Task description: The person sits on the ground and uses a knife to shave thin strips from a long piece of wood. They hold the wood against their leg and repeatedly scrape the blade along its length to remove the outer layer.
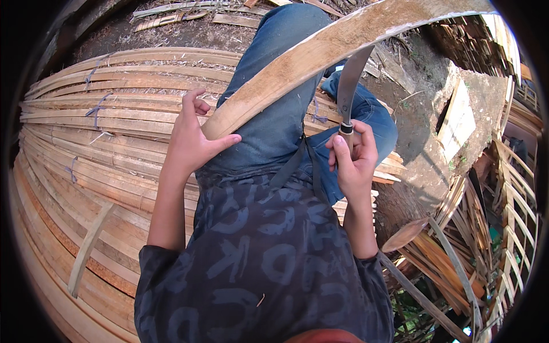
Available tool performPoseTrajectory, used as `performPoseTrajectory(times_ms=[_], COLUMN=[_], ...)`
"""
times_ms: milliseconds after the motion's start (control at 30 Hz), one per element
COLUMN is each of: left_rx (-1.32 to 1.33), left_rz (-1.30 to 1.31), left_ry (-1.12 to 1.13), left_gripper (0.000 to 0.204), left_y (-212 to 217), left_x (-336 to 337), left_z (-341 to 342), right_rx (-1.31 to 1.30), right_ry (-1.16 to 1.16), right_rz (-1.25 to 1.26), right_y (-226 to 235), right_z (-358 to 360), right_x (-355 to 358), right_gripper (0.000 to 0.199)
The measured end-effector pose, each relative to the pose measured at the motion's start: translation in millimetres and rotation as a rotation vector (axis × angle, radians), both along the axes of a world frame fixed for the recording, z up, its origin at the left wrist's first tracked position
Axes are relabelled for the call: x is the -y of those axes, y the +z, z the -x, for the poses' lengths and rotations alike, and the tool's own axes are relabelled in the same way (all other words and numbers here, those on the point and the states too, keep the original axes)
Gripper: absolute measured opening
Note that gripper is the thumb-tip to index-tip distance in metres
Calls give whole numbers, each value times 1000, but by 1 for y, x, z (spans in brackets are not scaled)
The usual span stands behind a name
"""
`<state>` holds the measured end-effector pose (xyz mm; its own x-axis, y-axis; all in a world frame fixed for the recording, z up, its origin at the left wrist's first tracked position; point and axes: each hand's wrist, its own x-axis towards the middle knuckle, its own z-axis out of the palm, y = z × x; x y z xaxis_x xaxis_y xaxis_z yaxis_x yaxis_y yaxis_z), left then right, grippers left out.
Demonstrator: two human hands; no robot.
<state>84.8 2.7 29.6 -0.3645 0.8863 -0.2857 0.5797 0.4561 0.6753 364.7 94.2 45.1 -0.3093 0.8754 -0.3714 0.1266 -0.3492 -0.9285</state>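
A long pale-brown wooden board (297,63) slants across my jeans, its near end in the crook of my left hand (197,128). That hand's thumb stretches out beneath the board's end, while the fingers stand apart on the other side, slightly bent. My right hand (355,154) is closed around the wooden handle of a machete (350,86). Its broad dark blade points up and away from me, and the tip meets the board's lower edge or passes behind it; I cannot tell which.
Long wooden strips (114,131), tied in bundles with bluish cord, lie to my left and under me. A short loose strip (90,248) rests on them. At right are a stump-like block (423,171), leaning offcuts (446,263) and a slatted stack (517,228).
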Motion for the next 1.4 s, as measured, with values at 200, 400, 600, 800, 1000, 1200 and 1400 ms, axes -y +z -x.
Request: performPoseTrajectory(times_ms=[200,400,600,800,1000,1200,1400], left_rx=[44,-25,-57,29,167,221,241], left_rz=[149,103,25,11,9,8,10], left_ry=[-25,-19,-19,-14,-2,11,-2], left_gripper=[70,64,62,61,58,55,54], left_y=[-24,-9,-2,-10,-12,-17,-20], left_x=[50,44,17,-1,-7,-3,-1], left_z=[13,3,-22,-38,-34,-31,-22], right_rx=[30,299,495,591,645,775,872], right_ry=[49,130,194,186,228,-8,-524], right_rz=[-74,-449,-707,-778,-904,-859,-687], right_y=[-4,-6,-4,4,8,4,5], right_z=[5,8,5,-3,-10,-34,-168], right_x=[10,3,-13,-34,-58,-90,-146], right_gripper=[27,21,28,29,28,27,29])
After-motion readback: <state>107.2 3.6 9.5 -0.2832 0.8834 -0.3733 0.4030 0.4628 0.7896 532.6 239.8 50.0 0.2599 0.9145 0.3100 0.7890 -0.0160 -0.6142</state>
